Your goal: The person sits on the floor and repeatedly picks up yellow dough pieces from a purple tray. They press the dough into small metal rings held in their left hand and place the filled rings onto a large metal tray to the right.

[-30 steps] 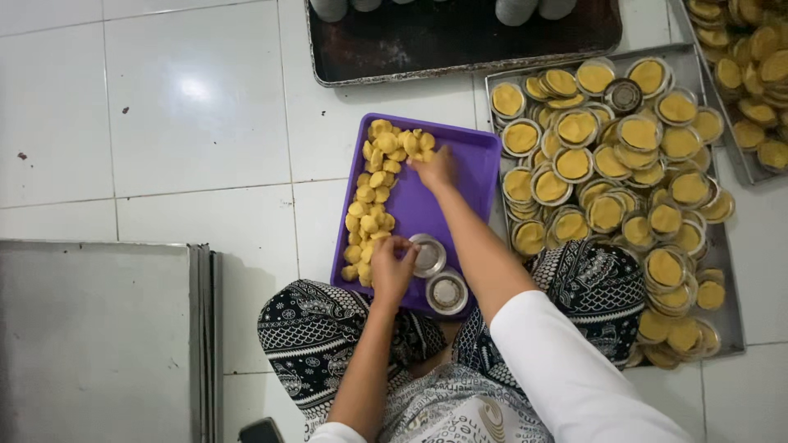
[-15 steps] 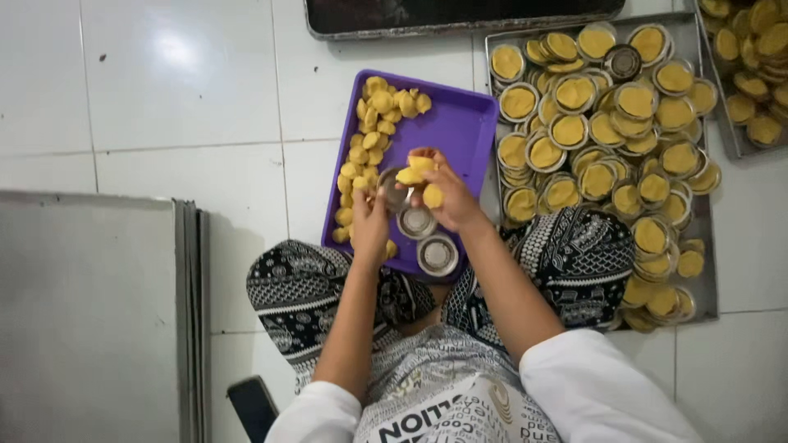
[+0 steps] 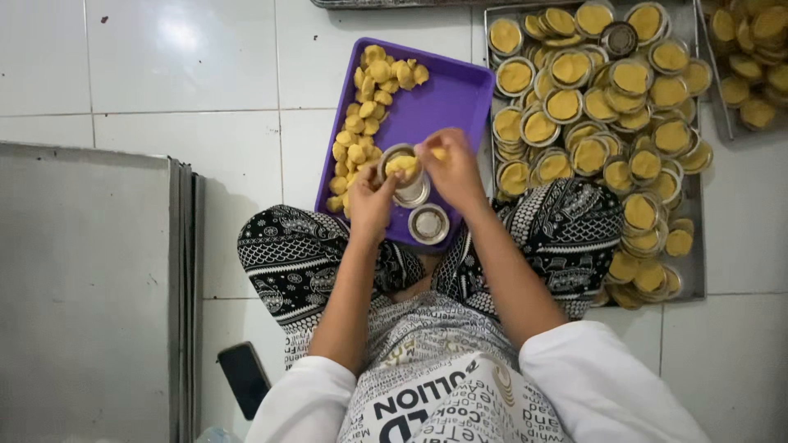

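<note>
Far left of frame: stack of flat grey metal trays (image 3: 82,287) on the white tiled floor (image 3: 180,82). Lower left of centre: dark phone (image 3: 244,379) lying on the tiles beside the seated person's patterned trouser leg.

Centre: purple tray (image 3: 447,94) on the floor in front of the crossed legs. Pile of small yellow dough pieces (image 3: 365,115) runs down its left side. Left hand (image 3: 369,203) is closed around a small round metal tin (image 3: 402,168), held just above the tray's near half; a lump of yellow dough sits inside the tin. A second, empty tin (image 3: 429,223) rests on the tray's near edge, just below the held one.

Right hand (image 3: 450,168) is at the held tin's right rim, fingers pinching a bit of yellow dough (image 3: 439,152).

Right: large metal tray (image 3: 694,246) crowded with dough-filled tins (image 3: 603,107), overlapping. Upper right corner: another tray of similar yellow pieces (image 3: 751,49), partly cut off.
</note>
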